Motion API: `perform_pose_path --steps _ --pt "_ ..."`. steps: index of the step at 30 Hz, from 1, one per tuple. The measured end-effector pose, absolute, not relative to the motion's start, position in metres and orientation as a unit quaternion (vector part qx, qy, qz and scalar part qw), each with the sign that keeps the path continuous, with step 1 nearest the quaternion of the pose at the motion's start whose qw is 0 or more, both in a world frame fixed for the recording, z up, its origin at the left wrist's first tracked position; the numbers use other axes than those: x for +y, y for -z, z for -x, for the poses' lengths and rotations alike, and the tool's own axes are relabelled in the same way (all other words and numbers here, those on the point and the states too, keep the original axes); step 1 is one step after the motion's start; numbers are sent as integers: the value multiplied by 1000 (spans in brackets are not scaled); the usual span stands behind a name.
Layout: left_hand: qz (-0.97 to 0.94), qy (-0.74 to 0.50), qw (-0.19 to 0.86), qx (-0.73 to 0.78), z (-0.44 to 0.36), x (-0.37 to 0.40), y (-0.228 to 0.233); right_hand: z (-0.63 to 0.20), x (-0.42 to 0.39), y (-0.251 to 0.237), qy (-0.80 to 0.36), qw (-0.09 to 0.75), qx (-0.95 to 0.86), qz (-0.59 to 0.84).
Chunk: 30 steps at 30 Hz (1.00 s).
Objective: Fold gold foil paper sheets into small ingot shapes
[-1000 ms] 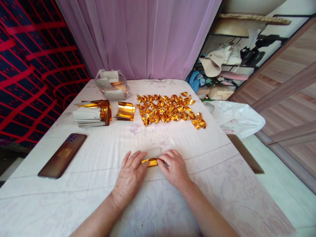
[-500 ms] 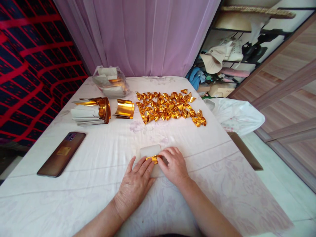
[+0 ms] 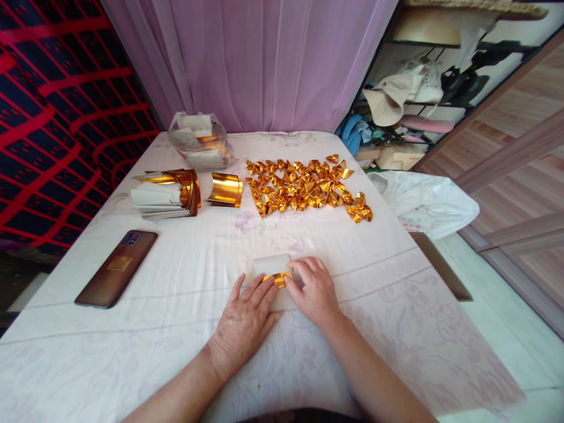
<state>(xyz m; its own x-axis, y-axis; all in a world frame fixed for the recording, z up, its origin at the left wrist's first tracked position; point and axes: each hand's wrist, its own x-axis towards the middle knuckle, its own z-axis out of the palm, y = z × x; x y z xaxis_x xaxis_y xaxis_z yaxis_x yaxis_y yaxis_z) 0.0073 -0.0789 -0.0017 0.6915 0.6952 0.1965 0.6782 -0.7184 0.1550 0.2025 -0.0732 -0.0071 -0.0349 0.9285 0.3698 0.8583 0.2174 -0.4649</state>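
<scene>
Head view, left to right: one phone (image 3: 116, 269), no writing legible; one sheet stack (image 3: 165, 194); one bag (image 3: 200, 143). Left hand (image 3: 245, 320) lies spread flat, right hand (image 3: 314, 289) pinches the foil sheet (image 3: 277, 276) at table (image 3: 176, 305) centre. Folded gold pieces (image 3: 306, 188) too many to count.

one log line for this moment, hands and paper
left hand: flat on gold paper sheet | right hand: pinching its fold | far: folded gold pieces | left side: phone
</scene>
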Motion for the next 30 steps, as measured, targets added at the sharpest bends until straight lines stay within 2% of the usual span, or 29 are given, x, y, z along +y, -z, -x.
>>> perform_pose_path --steps 8,23,30 --pt "-927 -116 48 355 -4 -73 1 -202 -76 6 -72 300 -719 623" --pt "-923 -125 -1 365 -5 -76 1 -204 -74 7 -67 314 -718 617" --pt "-917 -141 19 373 9 -74 1 -204 -74 8 -69 319 -719 613"
